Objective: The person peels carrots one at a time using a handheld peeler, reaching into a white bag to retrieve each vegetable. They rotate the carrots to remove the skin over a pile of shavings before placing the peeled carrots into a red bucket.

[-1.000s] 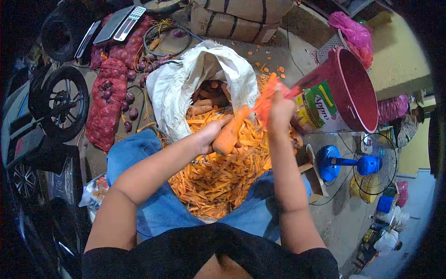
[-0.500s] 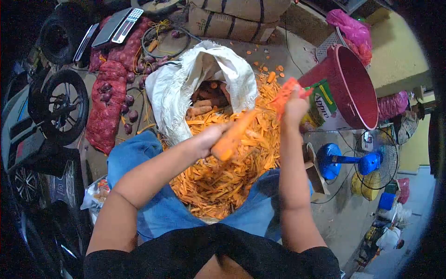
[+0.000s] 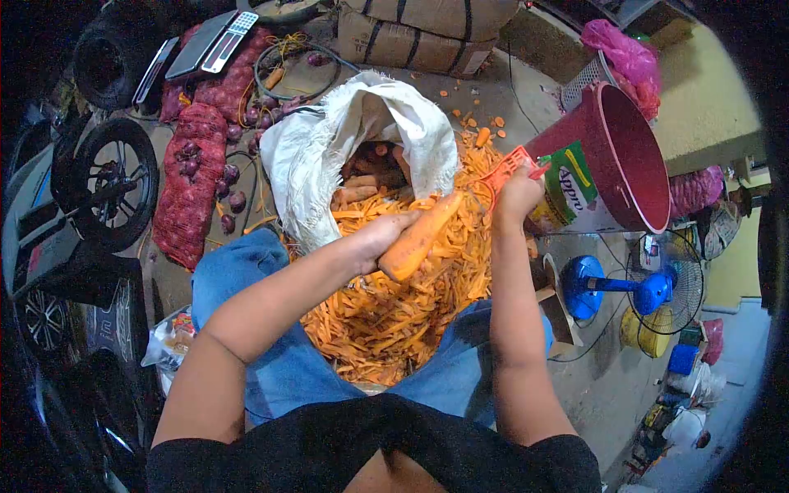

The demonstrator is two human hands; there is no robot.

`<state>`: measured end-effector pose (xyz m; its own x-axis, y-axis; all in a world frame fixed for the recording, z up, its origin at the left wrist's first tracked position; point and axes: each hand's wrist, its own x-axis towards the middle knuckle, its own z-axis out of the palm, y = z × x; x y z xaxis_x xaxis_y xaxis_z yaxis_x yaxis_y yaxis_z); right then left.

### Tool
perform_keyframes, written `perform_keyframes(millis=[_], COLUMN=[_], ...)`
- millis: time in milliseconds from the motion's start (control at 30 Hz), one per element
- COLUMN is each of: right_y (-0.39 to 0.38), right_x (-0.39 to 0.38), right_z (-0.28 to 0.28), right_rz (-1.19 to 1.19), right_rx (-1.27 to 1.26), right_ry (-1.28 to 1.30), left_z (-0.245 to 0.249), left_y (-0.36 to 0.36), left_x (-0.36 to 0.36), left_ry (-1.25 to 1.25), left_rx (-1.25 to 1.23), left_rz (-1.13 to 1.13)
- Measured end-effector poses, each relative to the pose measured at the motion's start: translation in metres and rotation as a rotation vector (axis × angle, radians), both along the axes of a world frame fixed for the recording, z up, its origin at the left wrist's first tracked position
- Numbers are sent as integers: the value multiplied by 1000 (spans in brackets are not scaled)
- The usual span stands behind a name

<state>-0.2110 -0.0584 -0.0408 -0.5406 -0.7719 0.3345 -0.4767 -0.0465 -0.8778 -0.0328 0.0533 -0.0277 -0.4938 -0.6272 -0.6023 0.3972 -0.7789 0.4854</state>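
A large carrot [image 3: 422, 238] lies in my left hand [image 3: 385, 237], whose fingers are wrapped round it; its thick end points toward me and most of its surface is bright orange. My right hand [image 3: 520, 195] is closed on the handle of a red-orange peeler [image 3: 499, 174], held just right of the carrot's far end. Below both hands spreads a heap of carrot peelings [image 3: 394, 316] between my knees. Behind it a white woven sack [image 3: 300, 172] gapes toward me, with unpeeled carrots [image 3: 366, 177] inside its mouth.
A big dark-red bucket [image 3: 592, 123] stands tilted at right, beside a blue fan [image 3: 616, 283]. Red net bags of onions [image 3: 187, 193] lie at left, near a scale [image 3: 215, 45] and a motorbike wheel [image 3: 111, 185]. Strapped brown bales [image 3: 419, 37] stand at the back.
The peeler and right hand, blurred before, now show sharply at nearly the same place. The carrot has turned slightly in my left hand. The whole view has shifted a little.
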Motion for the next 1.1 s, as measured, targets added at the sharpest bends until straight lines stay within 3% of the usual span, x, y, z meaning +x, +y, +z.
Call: perform_keyframes(millis=[33, 67, 133, 200, 233, 300, 400, 467, 567, 600, 667, 733, 800, 900, 933, 1000, 1067, 1100], right_y=[-2, 0, 48, 66, 70, 76, 39, 16, 5, 6, 27, 62, 79, 69, 55, 21, -1, 2], right_x=[-1, 7, 60, 79, 78, 79, 51, 22, 0, 5, 35, 67, 77, 74, 60, 23, -9, -3], right_z=[-2, -3, 56, 28, 24, 33, 23, 21, 20, 21, 40, 54, 34, 27, 29, 29, 15, 18], right_rz=[-19, 141, 258, 496, 493, 494, 227, 117, -71, -18, 278, 469, 547, 458, 351, 192, -89, -90], right_rx=[58, -28, -37, -83, -80, 85, 77, 15, 136, 48, -14, -6, -30, -15, -107, 34, 52, 53], right_ry=[-143, -387, -296, -257, -256, 16, 107, -171, -144, -161, -472, -474, 42, -16, 145, -238, -135, -139], left_z=[-6, -15, -26, -14, -5, 5, -1, 3, 15, 10, -7, -12, 15, 1, -1, 28, 33, 28], left_y=[-3, -7, -11, -11, -8, -4, 0, 5, 7, 4, -5, -10, -9, -3, -1, 10, 17, 15], left_x=[2, 1, 3, -2, -3, -5, -5, -5, -5, -1, 7, 7, -3, -1, 2, 1, -3, -1], left_ry=[5, 5, 10, 21, 22, -85, -154, -234, -69, -70, 14, 19, 17, -91, -82, -121, -171, -174], left_rx=[-4, 2, -13, 17, 20, -85, -129, -143, -94, -96, -16, 19, 21, -84, -139, -181, -189, -188], left_rz=[27, 90, 105, 164, 161, 90, -26, -130, -15, -16, 18, 75, 176, 10, -133, -165, -157, -158])
